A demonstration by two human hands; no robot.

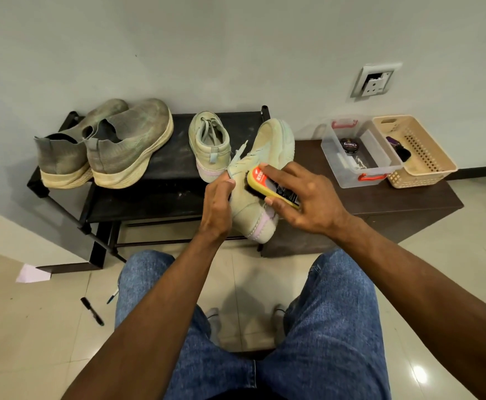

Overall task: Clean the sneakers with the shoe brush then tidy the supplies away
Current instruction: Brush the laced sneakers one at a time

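Beyond the hands, against the wall, a black shoe rack [161, 171] carries the shoes, and a dark low bench [394, 197] stands just to the right of it. On the rack, well to the left of the left hand [217, 206], a pair of grey knit sneakers [106, 145] sits side by side with heels toward the person. Just beyond the left hand stands one pale green sneaker [208, 145], upright, heel toward the person.

Its partner, the held sneaker [262, 180], is between the two hands, tilted with its toe up toward the wall and its heel down over the front edge of the rack. The left hand grips it along its left side, near the laces, fingers curled round the upper. The right hand [305, 197] grasps the shoe brush [273, 187], thumb on the near edge and fingers spread over its yellow back; the dark bristles are pressed against the side of the held sneaker.

To the right of the right hand, on the bench, a clear plastic box [354, 180] with red clips holds a round polish tin [348, 145]. A beige basket [429, 157] touches the box on its far side and holds a dark object, too small to tell.

Below the left arm, on the tiled floor, lie a black marker [91, 311] and a pen [112, 295].
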